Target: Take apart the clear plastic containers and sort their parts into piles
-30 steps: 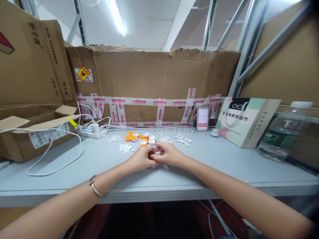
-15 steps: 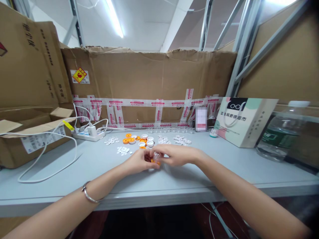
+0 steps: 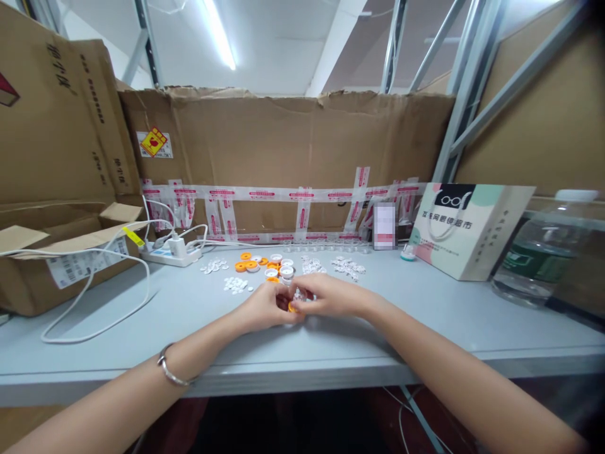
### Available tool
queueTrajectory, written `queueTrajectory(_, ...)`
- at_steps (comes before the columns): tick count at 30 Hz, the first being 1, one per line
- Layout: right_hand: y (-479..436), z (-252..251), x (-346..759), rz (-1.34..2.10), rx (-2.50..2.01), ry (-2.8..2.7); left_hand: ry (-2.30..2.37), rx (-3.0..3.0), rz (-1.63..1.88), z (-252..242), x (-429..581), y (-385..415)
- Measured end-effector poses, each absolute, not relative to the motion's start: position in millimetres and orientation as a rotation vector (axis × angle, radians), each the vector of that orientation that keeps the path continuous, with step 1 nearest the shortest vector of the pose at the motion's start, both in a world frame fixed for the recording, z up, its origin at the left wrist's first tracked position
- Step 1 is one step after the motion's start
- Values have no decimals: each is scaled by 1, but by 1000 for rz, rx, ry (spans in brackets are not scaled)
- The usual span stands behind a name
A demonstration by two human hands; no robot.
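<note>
My left hand [image 3: 269, 306] is closed around a small round orange part [image 3: 292, 308], low over the grey table. Against it, my right hand [image 3: 326, 294] pinches a small clear plastic piece [image 3: 299, 294] at the top of the orange part. The fingers cover much of both pieces, so how they fit together cannot be made out. Just beyond the hands lie orange and white round caps [image 3: 273, 265]. Small white discs [image 3: 235, 285] form a pile to the left, and small clear-and-white pieces [image 3: 348, 267] lie in heaps to the right.
A row of clear round pieces [image 3: 326, 245] runs along the back by a taped cardboard panel [image 3: 283, 145]. A phone [image 3: 384, 226], a paper bag [image 3: 466, 233] and a water bottle [image 3: 539, 252] stand right. Left are a power strip [image 3: 172, 255], looped white cable and an open carton [image 3: 28, 284].
The right hand's fingers have shifted slightly on the clear piece and orange part. The view has turned a little, and both hands stay together at the same spot.
</note>
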State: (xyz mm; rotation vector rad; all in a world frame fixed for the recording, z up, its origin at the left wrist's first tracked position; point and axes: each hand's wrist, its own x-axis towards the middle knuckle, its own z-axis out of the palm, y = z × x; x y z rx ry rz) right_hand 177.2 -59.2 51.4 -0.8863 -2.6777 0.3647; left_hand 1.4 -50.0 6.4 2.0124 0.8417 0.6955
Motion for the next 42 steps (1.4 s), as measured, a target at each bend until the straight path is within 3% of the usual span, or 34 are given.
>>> queueTrajectory(3, -63, 53, 182, 472, -814, -2679, 843, 2006, 694, 4, 1, -49)
queueTrajectory(10, -60, 32, 169, 464, -1168, -2394, 1031, 2075, 685, 6, -1, -50)
queueTrajectory(17, -68, 47, 178, 634, -821, -2503, 943, 2048, 682, 6, -2, -53)
queueTrajectory(25, -61, 34, 170, 766, -954, -2257, 996, 2083, 657, 9, -3, -53)
queueTrajectory(31, -59, 42, 178, 711, -662, -2189, 970, 2075, 639, 10, -3, -55)
queueTrajectory(42, 0, 69, 235, 519, -931, -1386, 1041, 2212, 720, 11, -5, -58)
